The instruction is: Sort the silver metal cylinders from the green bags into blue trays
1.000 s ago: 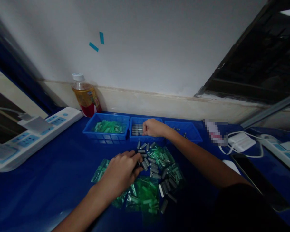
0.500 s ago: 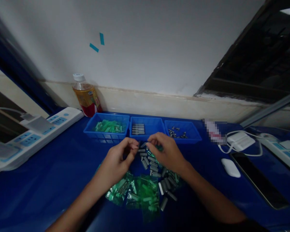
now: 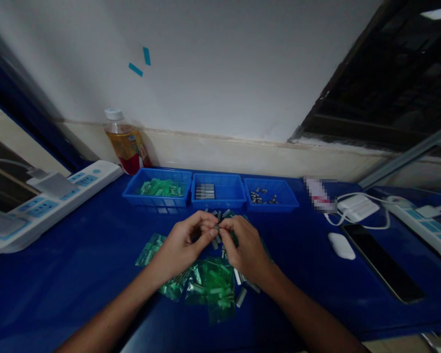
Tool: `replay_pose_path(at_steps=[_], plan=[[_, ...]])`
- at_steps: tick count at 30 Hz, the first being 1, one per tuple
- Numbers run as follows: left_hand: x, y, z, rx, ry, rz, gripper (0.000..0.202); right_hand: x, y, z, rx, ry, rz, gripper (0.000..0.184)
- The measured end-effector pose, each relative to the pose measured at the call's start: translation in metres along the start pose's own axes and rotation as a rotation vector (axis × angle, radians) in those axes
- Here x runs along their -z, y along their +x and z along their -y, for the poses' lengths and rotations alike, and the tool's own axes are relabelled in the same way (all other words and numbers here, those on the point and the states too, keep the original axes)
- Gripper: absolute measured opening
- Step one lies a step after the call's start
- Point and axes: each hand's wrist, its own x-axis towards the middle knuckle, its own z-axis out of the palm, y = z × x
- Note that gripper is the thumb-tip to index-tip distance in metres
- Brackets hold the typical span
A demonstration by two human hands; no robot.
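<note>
My left hand (image 3: 187,240) and my right hand (image 3: 244,245) meet over the table, fingertips pinched together on a small metal part (image 3: 216,227). Its exact kind is too small to make out. Beneath and around the hands lie loose grey metal cylinders (image 3: 241,297), partly covered by my right hand. Green plastic bags (image 3: 220,282) with light green and metal pieces inside spread out below the hands. Just beyond them stands a blue bin (image 3: 226,189) with a short stack of the metal cylinders (image 3: 205,191) at its left side.
A left blue bin (image 3: 156,189) holds green bags; a right bin (image 3: 272,193) holds small metal parts. Behind stands a drink bottle (image 3: 127,144). Power strips (image 3: 51,201) lie at both sides. A phone (image 3: 384,264), white earbud case (image 3: 341,246) and cabled charger (image 3: 358,208) lie right.
My hands have come together from a small gap, and their fingertips now meet on the small metal part. The whole view has shifted slightly.
</note>
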Motion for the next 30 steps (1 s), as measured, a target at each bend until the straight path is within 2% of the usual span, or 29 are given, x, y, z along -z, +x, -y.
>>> replay_pose_path(at_steps=[3,9,14,20,22,25,30], plan=[[0.0,-0.001,-0.001,-0.059,0.115,0.005,0.018,0.0,-0.001,0.0,-0.016,0.014,-0.022,0.011],[-0.001,0.0,-0.001,-0.012,0.036,-0.035,0.023,-0.002,-0.004,0.002,0.004,-0.063,-0.04,0.011],[-0.003,-0.001,0.0,-0.02,0.13,0.002,0.029,0.0,-0.005,0.003,0.04,-0.136,-0.071,0.012],[-0.008,-0.001,0.0,-0.018,0.178,-0.058,0.034,0.002,-0.006,0.008,0.101,-0.2,-0.066,0.006],[-0.007,-0.001,-0.001,-0.018,0.234,-0.047,0.036,0.0,-0.007,0.008,0.091,-0.215,-0.069,0.007],[0.004,0.0,-0.006,-0.035,0.44,0.052,0.04,0.0,-0.006,0.005,0.057,-0.208,-0.048,0.01],[0.04,0.002,-0.002,-0.019,0.796,0.146,0.028,0.009,-0.001,-0.005,0.008,-0.18,-0.095,0.02]])
